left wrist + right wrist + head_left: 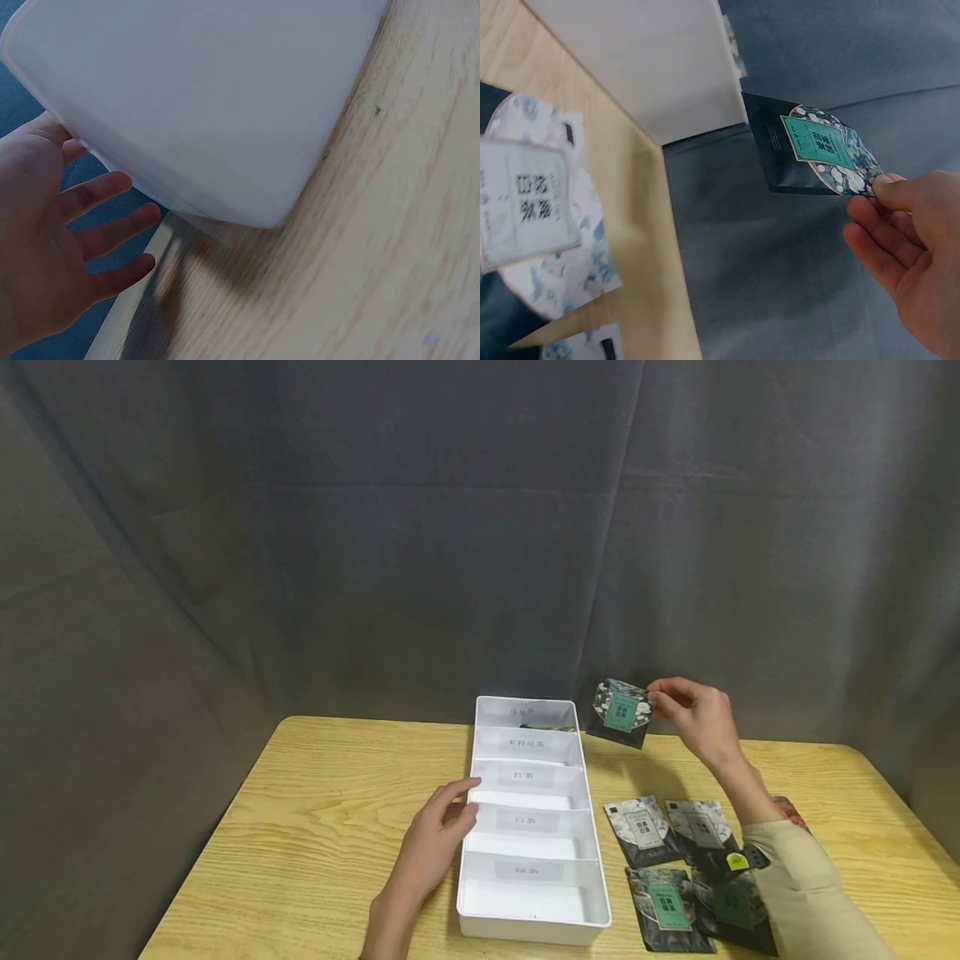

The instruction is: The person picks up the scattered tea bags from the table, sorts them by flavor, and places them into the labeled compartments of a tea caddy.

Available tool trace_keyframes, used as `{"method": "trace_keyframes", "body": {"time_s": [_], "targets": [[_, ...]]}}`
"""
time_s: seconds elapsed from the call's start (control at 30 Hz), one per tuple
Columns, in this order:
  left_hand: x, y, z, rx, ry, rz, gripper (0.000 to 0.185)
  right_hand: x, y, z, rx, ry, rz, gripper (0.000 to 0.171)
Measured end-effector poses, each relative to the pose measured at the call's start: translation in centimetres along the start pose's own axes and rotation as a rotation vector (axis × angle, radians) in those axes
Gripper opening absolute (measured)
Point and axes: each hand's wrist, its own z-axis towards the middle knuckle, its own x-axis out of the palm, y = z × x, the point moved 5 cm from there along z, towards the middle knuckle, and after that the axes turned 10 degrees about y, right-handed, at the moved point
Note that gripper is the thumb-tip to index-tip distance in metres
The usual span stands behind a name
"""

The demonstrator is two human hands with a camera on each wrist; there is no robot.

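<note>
My right hand (697, 718) pinches the corner of a dark tea sachet (621, 713) with a green label, held up beyond the box's far right corner. In the right wrist view, thumb and fingers grip the patterned end of this sachet (810, 146). A white divided box (534, 930) stands lengthwise on the table, its compartments labelled. The farthest compartment contains a dark sachet (547, 727). My left hand (431, 835) rests at the box's left rim with relaxed fingers; the left wrist view shows several of them extended beside the box wall (195, 97).
Right of the box lie white-patterned sachets (641, 831) and green-labelled sachets (667, 910), partly under my right forearm. A red packet (791, 811) shows behind the sleeve. A grey curtain (420, 568) hangs behind the wooden table (337, 810).
</note>
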Motion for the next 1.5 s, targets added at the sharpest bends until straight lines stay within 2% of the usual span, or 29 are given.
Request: {"method": "trace_keyframes", "body": {"time_s": [0.3, 0.5, 0.83, 1.17, 1.33, 1.5], "targets": [[0.0, -0.1, 0.0, 0.0, 0.003, -0.004, 0.037, -0.1, 2.6, 0.4, -0.049, -0.037, 0.03, 0.014], [-0.2, -0.1, 0.1, -0.008, -0.005, 0.005, 0.037, 0.8, 4.5, 0.8, -0.09, -0.037, 0.077, 0.012], [-0.1, 0.1, -0.1, -0.013, 0.003, -0.007, 0.036, 2.6, 6.5, 0.8, -0.156, -0.011, 0.098, 0.009], [-0.2, 0.2, -0.2, 0.0, -0.009, 0.015, 0.035, 4.3, 7.8, 0.5, -0.165, 0.018, 0.107, 0.01], [-0.1, 0.3, -0.2, 0.004, -0.01, 0.013, 0.035, 5.1, 8.0, 0.3, -0.171, 0.041, 0.086, 0.01], [0.1, 0.3, -0.3, 0.006, -0.002, 0.015, 0.035, 6.0, 7.9, -0.2, -0.186, 0.085, 0.111, 0.009]]}}
